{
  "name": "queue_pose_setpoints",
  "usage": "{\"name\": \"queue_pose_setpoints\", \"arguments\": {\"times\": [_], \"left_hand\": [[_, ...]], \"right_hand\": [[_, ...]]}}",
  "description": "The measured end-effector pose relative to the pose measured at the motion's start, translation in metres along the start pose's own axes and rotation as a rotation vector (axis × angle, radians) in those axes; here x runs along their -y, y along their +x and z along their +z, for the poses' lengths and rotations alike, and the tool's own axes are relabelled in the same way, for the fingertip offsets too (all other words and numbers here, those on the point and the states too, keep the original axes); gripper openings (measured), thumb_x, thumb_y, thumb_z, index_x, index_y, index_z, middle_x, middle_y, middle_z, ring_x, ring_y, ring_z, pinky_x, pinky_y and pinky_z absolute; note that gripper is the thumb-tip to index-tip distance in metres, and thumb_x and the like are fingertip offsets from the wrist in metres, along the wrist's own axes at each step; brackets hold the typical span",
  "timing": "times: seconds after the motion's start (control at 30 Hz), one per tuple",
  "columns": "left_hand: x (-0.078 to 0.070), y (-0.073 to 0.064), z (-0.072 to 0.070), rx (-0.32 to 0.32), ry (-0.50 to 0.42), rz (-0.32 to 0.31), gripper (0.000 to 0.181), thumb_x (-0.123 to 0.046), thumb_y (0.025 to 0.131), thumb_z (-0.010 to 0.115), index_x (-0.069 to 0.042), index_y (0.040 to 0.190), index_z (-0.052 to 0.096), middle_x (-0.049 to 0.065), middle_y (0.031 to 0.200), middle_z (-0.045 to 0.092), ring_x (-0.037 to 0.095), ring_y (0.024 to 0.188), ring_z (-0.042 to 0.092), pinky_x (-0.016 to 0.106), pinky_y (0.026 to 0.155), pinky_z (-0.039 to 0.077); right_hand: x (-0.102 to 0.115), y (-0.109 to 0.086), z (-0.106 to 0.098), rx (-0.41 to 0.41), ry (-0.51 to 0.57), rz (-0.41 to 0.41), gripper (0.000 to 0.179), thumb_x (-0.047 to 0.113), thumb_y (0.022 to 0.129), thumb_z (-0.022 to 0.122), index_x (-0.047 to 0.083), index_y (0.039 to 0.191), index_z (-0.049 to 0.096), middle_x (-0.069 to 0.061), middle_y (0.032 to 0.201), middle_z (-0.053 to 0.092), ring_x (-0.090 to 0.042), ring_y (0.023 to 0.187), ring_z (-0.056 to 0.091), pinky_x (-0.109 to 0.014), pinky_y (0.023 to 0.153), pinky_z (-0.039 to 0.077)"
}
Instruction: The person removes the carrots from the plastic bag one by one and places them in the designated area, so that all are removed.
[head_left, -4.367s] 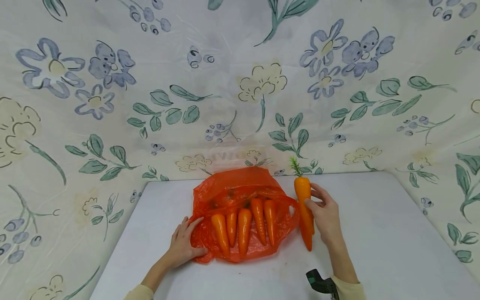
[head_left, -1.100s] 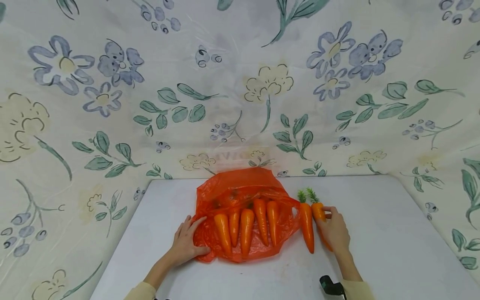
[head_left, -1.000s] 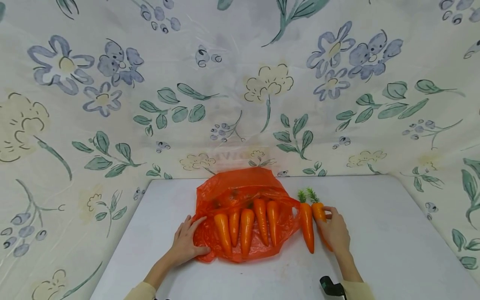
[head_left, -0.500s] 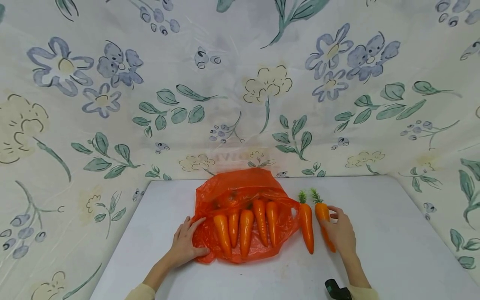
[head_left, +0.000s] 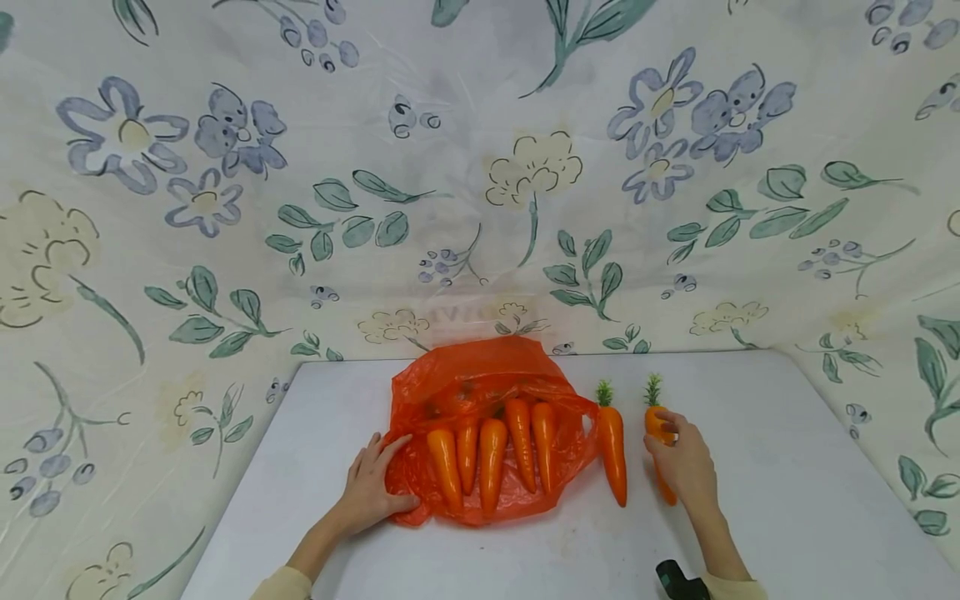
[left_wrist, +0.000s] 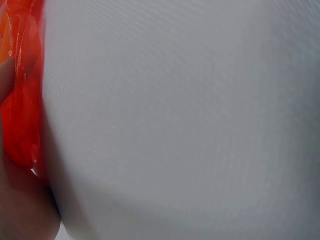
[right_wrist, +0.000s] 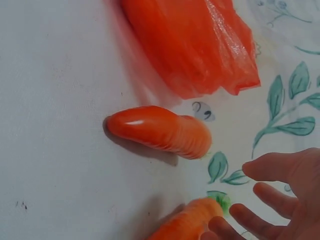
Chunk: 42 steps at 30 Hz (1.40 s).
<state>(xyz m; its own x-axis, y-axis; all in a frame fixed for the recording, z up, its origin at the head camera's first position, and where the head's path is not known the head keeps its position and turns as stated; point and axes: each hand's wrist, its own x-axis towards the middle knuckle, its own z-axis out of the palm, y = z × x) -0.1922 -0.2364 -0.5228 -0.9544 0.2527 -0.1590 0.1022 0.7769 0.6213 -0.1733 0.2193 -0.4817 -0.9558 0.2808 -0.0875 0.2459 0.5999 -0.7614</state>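
My left hand (head_left: pixel 371 487) rests on the left edge of a red plastic bag (head_left: pixel 465 354), fingers spread. Several orange carrots (head_left: pixel 491 467) lie side by side on the bag, narrow tips toward me, their leafy ends hidden under the film. Just right of the bag, a carrot (head_left: pixel 613 454) with a green tuft lies on the table. Farther right is a second carrot (head_left: pixel 667 492), partly hidden by my right hand (head_left: pixel 688 462). In the right wrist view the fingers (right_wrist: pixel 257 220) are loosely spread at this carrot's leafy end, not curled round it.
The white table (head_left: pixel 787 467) ends at the back against a hanging sheet (head_left: pixel 450 208) printed with flowers. A dark device (head_left: pixel 681 581) sits at my right wrist, near the bottom of the head view.
The second carrot has shifted right, away from the first, and turned a little, with its tuft now farther right. My right hand has moved along with it. The left hand stays put.
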Motion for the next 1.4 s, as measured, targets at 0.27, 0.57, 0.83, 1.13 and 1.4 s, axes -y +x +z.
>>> {"name": "queue_pose_setpoints", "arguments": {"times": [0.27, 0.57, 0.83, 1.13, 1.4], "left_hand": [[0.002, 0.001, 0.0, 0.01, 0.0, 0.0, 0.099, -0.045, 0.074, 0.077, -0.018, 0.155, 0.026, 0.024, 0.161, 0.004, 0.042, 0.148, -0.009, 0.067, 0.115, -0.008], [0.003, 0.002, 0.001, 0.003, -0.003, -0.003, 0.099, -0.044, 0.074, 0.078, -0.018, 0.154, 0.027, 0.024, 0.161, 0.005, 0.042, 0.148, -0.008, 0.067, 0.115, -0.007], [0.002, 0.002, 0.0, 0.005, -0.006, -0.006, 0.099, -0.043, 0.073, 0.077, -0.018, 0.154, 0.027, 0.024, 0.161, 0.005, 0.042, 0.148, -0.009, 0.067, 0.115, -0.008], [0.002, 0.002, 0.0, 0.011, -0.004, -0.002, 0.099, -0.044, 0.073, 0.077, -0.018, 0.155, 0.027, 0.024, 0.161, 0.005, 0.042, 0.149, -0.01, 0.066, 0.115, -0.008], [0.003, 0.001, 0.0, 0.006, -0.002, -0.001, 0.099, -0.044, 0.073, 0.077, -0.019, 0.154, 0.027, 0.023, 0.161, 0.004, 0.041, 0.149, -0.01, 0.066, 0.115, -0.008]], "right_hand": [[0.003, 0.0, -0.001, 0.001, -0.002, -0.022, 0.049, 0.018, 0.096, 0.058, 0.003, 0.141, 0.046, -0.029, 0.134, 0.05, -0.045, 0.116, 0.053, -0.058, 0.094, 0.048], [0.009, -0.001, 0.001, 0.007, 0.012, -0.032, 0.047, 0.018, 0.097, 0.058, 0.002, 0.14, 0.048, -0.027, 0.134, 0.05, -0.043, 0.115, 0.053, -0.055, 0.092, 0.051], [0.018, -0.003, 0.007, 0.017, 0.047, -0.063, 0.046, 0.018, 0.096, 0.058, 0.006, 0.14, 0.049, -0.024, 0.136, 0.051, -0.041, 0.119, 0.053, -0.055, 0.095, 0.051], [0.033, -0.008, 0.009, 0.012, 0.05, -0.079, 0.046, 0.017, 0.094, 0.057, 0.005, 0.138, 0.052, -0.022, 0.135, 0.053, -0.04, 0.117, 0.054, -0.055, 0.094, 0.052], [0.045, -0.009, 0.009, 0.006, 0.041, -0.133, 0.044, 0.014, 0.094, 0.059, 0.003, 0.137, 0.053, -0.023, 0.132, 0.054, -0.038, 0.112, 0.055, -0.05, 0.089, 0.055]]}}
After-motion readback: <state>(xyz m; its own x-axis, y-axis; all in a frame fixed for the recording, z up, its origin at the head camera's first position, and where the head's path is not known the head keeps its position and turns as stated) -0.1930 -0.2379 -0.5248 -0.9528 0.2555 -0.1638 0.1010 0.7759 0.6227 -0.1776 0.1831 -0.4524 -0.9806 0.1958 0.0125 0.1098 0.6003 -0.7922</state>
